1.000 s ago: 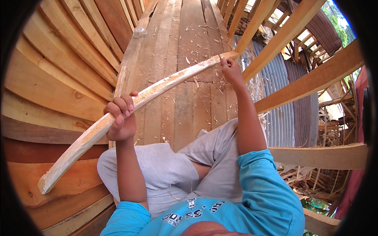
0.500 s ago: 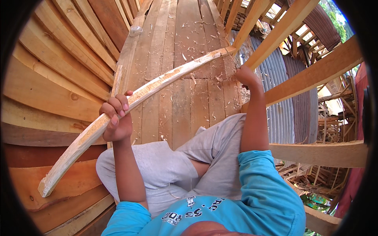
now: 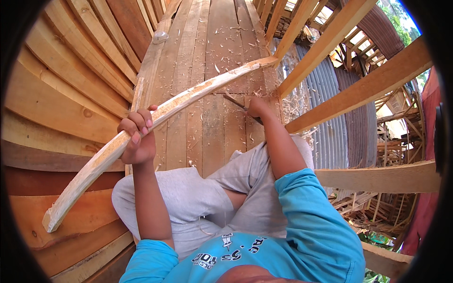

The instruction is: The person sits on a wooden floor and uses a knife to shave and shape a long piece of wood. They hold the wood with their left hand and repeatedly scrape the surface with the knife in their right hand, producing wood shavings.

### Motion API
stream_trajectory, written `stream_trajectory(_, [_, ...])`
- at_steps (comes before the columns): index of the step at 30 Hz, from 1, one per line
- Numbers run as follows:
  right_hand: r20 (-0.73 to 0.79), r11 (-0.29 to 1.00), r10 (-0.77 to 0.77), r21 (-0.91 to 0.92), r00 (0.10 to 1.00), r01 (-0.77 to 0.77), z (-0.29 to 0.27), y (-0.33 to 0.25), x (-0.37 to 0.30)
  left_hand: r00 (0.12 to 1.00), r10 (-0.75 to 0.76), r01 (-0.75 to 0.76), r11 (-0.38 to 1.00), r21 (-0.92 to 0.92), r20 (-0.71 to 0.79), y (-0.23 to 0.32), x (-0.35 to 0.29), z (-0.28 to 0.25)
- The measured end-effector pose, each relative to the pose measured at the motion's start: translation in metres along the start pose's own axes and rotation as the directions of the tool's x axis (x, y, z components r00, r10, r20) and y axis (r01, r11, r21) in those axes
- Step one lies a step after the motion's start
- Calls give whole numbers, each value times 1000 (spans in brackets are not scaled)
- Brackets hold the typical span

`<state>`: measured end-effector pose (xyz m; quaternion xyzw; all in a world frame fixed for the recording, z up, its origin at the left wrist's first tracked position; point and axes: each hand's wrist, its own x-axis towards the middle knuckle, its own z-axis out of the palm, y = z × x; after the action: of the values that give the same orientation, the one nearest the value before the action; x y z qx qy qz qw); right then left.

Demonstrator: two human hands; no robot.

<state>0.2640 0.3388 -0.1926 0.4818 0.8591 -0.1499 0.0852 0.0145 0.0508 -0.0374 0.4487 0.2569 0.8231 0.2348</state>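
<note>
A long pale wooden pole (image 3: 188,98), stripped and roughly shaved, slants across in front of me. Its near end hangs at the lower left, and its far end meets the slatted railing. My left hand (image 3: 138,134) is wrapped round it left of the middle, thumb and fingers closed. Below the pole's far half, my right hand (image 3: 257,108) is closed round a knife (image 3: 232,99). The narrow dark blade points up and left, apart from the pole; the fist hides part of the handle.
Curved wooden boards (image 3: 71,118) form the wall at left. Wooden slats (image 3: 358,87) make a railing at right, with corrugated metal sheets (image 3: 328,127) beyond. Curled shavings lie over the plank floor (image 3: 214,141). A small clear plastic object (image 3: 160,37) lies at the far left.
My right hand has moved left and nearer from the railing to below the pole, bringing the knife into view. My left hand keeps its grip, and the pole has barely shifted.
</note>
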Motion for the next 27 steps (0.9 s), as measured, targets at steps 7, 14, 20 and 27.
stream_trajectory(7, [-126, 966, 215, -118, 969, -229, -13, 58, 4, 1000, 15, -14, 1000, -27, 9, -2, 1, 2])
stream_trajectory(14, [-182, 973, 181, 174, 966, -150, 7, 18, 11, 1000, 20, -20, 999, -27, 7, -1, 0, 1])
stream_trajectory(20, [-176, 854, 475, 328, 862, -404, 8, 41, 27, 1000, 14, -13, 999, -42, 25, -4, 2, 3])
stream_trajectory(27, [-248, 913, 396, 211, 884, -350, -14, 7, 8, 1000, 11, -11, 1000, -25, -11, 0, -1, 0])
